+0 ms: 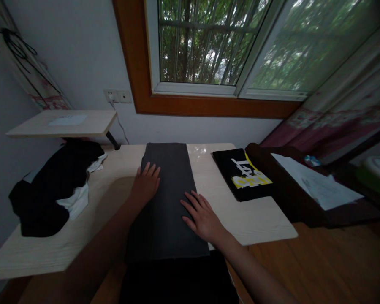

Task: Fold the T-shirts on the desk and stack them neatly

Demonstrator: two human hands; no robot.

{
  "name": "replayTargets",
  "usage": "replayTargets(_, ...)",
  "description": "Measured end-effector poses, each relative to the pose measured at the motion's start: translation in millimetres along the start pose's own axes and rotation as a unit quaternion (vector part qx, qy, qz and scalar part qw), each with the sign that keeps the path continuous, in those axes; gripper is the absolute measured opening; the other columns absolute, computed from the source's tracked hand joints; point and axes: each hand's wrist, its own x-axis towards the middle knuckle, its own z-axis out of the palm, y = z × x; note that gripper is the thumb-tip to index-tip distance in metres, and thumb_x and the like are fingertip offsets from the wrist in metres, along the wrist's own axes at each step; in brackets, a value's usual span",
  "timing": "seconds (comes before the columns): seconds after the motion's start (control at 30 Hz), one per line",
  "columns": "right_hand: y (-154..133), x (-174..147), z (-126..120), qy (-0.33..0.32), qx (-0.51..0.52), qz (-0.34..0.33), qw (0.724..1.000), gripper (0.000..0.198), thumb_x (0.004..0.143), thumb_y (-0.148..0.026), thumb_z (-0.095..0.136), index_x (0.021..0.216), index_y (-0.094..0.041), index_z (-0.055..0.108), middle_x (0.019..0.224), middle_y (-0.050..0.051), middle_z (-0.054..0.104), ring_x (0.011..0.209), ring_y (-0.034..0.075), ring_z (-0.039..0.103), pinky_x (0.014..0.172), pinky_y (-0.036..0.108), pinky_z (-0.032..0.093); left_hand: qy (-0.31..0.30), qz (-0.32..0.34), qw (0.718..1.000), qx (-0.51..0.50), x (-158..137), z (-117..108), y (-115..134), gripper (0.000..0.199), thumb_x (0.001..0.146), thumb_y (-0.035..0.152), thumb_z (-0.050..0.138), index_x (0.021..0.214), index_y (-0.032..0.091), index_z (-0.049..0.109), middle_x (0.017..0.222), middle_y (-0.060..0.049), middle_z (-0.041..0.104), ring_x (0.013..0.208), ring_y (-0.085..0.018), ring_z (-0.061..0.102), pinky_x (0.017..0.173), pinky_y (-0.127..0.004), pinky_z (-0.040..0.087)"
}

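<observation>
A long, dark grey piece of folded cloth [169, 219] lies flat across the middle of the table, running from the far edge towards me. My left hand [147, 183] rests palm down on its left side, fingers spread. Lower down, my right hand [202, 215] lies on the cloth's right edge, its fingers also stretched out. Neither hand grips anything. Below the cloth's near end there is a black area [179, 280]; whether it belongs to the cloth cannot be made out. To the right sits a neatly folded black garment [223, 162] with a white and yellow print.
Black and white clothes [50, 190] are heaped on the table's left, beneath a small raised shelf [91, 122]. The pale wooden table [256, 223] stands against the wall under a window [209, 50]. A white sheet [313, 181] lies on a dark brown surface at right.
</observation>
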Motion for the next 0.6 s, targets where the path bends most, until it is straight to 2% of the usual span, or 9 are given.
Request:
replayTargets(0.13, 0.5, -0.3, 0.1, -0.004, 0.001, -0.001, 1.000, 0.058, 0.099, -0.041, 0.060, 0.153, -0.026, 0.047, 0.163, 0.010, 0.040, 0.153, 0.032, 0.030, 0.122, 0.057, 0.033, -0.013, -0.024, 0.999, -0.026, 27.9, 29.9, -1.9, 0.056, 0.105, 0.041, 0.030, 0.156, 0.021, 0.041, 0.165, -0.010, 0.038, 0.155, -0.030, 0.027, 0.125, -0.058, 0.015)
replayTargets(0.27, 1.6, -1.1, 1.0, -0.011, 0.004, 0.002, 1.000, 0.059, 0.099, -0.042, 0.059, 0.154, -0.025, 0.047, 0.165, 0.010, 0.037, 0.154, 0.033, 0.029, 0.123, 0.057, 0.032, -0.017, -0.077, 0.996, -0.036, 32.6, 47.8, -30.2, 0.058, 0.105, 0.043, 0.026, 0.157, 0.020, 0.040, 0.167, -0.012, 0.031, 0.155, -0.030, 0.026, 0.124, -0.064, 0.012)
replayTargets(0.43, 2.9, -1.5, 1.8, -0.003, 0.015, -0.006, 1.000, 0.060, 0.099, -0.043, 0.060, 0.155, -0.026, 0.045, 0.165, 0.010, 0.037, 0.154, 0.033, 0.028, 0.122, 0.059, 0.032, -0.038, -0.140, 0.988, -0.051, 23.1, 51.0, -72.5, 0.060, 0.105, 0.044, 0.024, 0.158, 0.022, 0.038, 0.167, -0.012, 0.031, 0.155, -0.038, 0.024, 0.119, -0.073, 0.016)
replayTargets(0.6, 2.5, -1.0, 0.7, 0.001, 0.026, -0.001, 1.000, 0.058, 0.099, -0.041, 0.060, 0.153, -0.027, 0.047, 0.163, 0.010, 0.039, 0.153, 0.033, 0.030, 0.122, 0.059, 0.033, -0.007, -0.139, 0.989, -0.048, 4.5, 49.9, -86.6, 0.058, 0.105, 0.040, 0.023, 0.159, 0.022, 0.037, 0.165, -0.012, 0.036, 0.155, -0.035, 0.025, 0.121, -0.069, 0.018)
